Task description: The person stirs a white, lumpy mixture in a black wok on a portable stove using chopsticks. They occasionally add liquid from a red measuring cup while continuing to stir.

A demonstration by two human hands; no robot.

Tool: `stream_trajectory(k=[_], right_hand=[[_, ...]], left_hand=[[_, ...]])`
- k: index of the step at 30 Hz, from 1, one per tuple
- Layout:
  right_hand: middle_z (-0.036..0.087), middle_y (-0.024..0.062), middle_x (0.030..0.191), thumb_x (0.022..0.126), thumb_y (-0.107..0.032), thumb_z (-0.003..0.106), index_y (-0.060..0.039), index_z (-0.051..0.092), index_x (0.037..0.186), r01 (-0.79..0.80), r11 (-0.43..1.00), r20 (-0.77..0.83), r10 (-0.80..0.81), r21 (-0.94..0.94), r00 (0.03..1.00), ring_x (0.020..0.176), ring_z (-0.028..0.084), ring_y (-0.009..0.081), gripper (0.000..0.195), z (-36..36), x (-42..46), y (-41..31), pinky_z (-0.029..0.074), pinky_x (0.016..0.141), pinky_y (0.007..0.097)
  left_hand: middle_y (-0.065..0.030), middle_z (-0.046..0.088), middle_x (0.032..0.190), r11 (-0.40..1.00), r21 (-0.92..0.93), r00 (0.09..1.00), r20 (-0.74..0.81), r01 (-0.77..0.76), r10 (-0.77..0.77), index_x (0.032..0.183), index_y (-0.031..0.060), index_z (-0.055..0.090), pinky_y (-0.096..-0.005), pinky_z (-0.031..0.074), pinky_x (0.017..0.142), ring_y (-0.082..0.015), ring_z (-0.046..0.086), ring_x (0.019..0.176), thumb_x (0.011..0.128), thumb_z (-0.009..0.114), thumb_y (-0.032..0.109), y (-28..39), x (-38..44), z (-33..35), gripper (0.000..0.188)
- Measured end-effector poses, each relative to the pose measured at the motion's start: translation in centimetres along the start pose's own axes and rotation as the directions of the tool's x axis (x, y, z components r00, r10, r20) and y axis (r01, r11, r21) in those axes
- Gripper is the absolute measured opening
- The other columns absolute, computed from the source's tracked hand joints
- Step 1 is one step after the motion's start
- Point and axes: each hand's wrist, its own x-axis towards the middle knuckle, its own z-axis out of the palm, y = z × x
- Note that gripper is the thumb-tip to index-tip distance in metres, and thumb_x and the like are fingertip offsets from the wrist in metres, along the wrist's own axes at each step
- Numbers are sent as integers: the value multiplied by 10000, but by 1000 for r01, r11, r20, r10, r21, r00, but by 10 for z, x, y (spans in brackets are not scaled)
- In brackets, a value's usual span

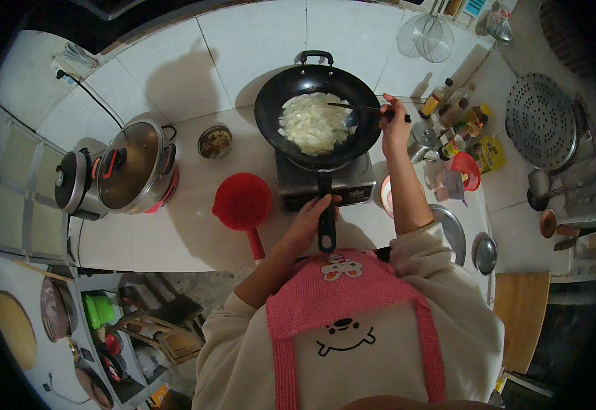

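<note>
A black wok (270,115) sits on a portable stove (298,184) on the counter in front of me. Pale, thinly sliced pieces of food (313,125) are heaped in it. My left hand (312,215) grips the wok's long black handle (326,230). Over the wok's right rim, my right hand (395,123) holds a dark, thin-handled utensil (359,107) that reaches in over the food. Whether it is a spatula or chopsticks is hard to tell. The wok's small loop handle (317,54) points to the tiled wall.
Left of the stove are a red plastic ladle-shaped strainer (242,201), a small bowl of seasonings (215,142) and a glass-lidded pot (134,169). Seasoning bottles (435,99), a clear container (449,185) and a red bowl (472,169) stand to the right. A perforated steamer plate (540,122) hangs at far right.
</note>
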Motion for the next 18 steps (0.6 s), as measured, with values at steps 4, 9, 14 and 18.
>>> stream_trajectory(k=[4, 9, 14, 18], right_hand=[[504, 22, 747, 905, -402, 398, -39, 568, 989, 101, 995, -56, -102, -15, 993, 511, 398, 84, 409, -15, -26, -4, 319, 460, 225], [501, 50, 738, 909, -428, 368, -15, 529, 885, 117, 992, -129, -123, -53, 984, 549, 496, 128, 444, -33, -53, 3, 397, 524, 239], [554, 69, 773, 931, -371, 388, -1, 539, 872, 100, 992, -87, -107, -80, 990, 611, 550, 141, 403, -42, -62, -2, 471, 609, 262], [584, 64, 832, 929, -283, 445, -6, 556, 888, 74, 990, -32, -79, -121, 996, 657, 570, 125, 301, -39, -63, -1, 490, 641, 255]], left_hand=[[-22, 560, 793, 1000, 19, 1000, -17, 17, -17, 1095, 33, 548, -229, 416, 671, -103, 521, 725, 898, 477, 361, 2, -1, 1, 390], [-17, 556, 805, 999, 17, 999, -41, 30, -29, 1081, 29, 549, -215, 418, 651, -93, 517, 709, 902, 467, 356, -2, 1, -1, 381], [-11, 540, 790, 999, -16, 998, -40, 46, -47, 1050, 37, 563, -214, 408, 633, -86, 500, 686, 892, 478, 367, 0, -2, 2, 377], [3, 516, 770, 997, -35, 996, -41, 72, -73, 1014, 55, 586, -199, 383, 625, -74, 475, 687, 867, 515, 384, -1, 2, 2, 368]])
